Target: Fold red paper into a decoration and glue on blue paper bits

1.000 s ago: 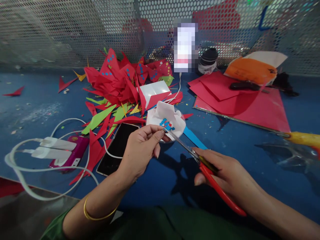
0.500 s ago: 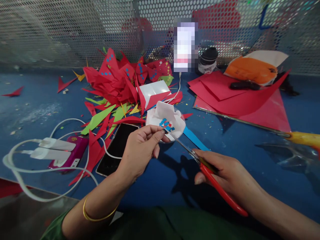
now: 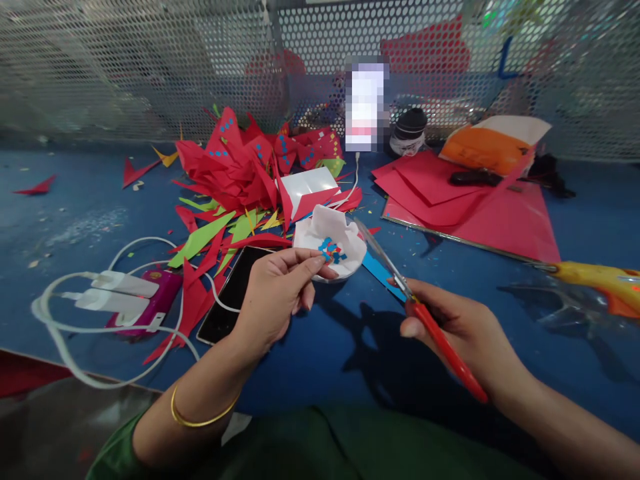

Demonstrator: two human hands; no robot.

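Scissors (image 3: 420, 311), red-handled, clasped in my right hand (image 3: 469, 328), blades slanting forward-left of the grip, left hand (image 3: 277, 291) pinched beside blue scraps (image 3: 327, 244) in the white bowl (image 3: 357, 253), whether on anything I cannot tell.

Scissors (image 3: 426, 320), obstacle right of dish (image 3: 356, 257)

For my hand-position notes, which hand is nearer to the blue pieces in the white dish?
Left. The left hand is close beside the blue pieces; the right hand, holding scissors, is farther to the right.
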